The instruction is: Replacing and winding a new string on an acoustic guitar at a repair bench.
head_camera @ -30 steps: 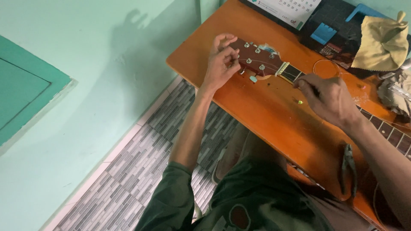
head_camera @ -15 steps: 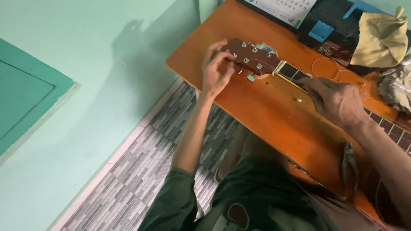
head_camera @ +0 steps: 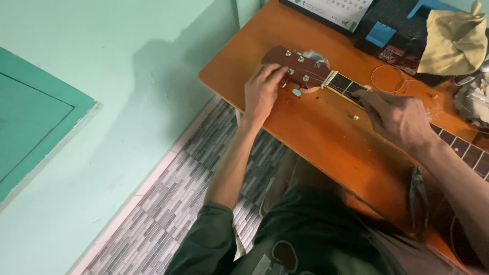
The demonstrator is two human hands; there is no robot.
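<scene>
Wooden guitar headstock point(head_camera: 300, 66): upper centre, flat on orange table point(head_camera: 326, 132).
Left hand point(head_camera: 261, 91): fingers pinched on a tuning peg.
Right hand point(head_camera: 397, 119): fingertips pressing a string on the neck point(head_camera: 458, 145).
Progress: restringing seemingly midway; coiled string point(head_camera: 388, 79) unused.

Place: a home room — small repair corner
Signs: orange desk point(head_camera: 316, 127), tiled floor point(head_camera: 168, 214), mint walls point(head_camera: 127, 76) — desk calendar point(head_camera: 333, 7)
</scene>
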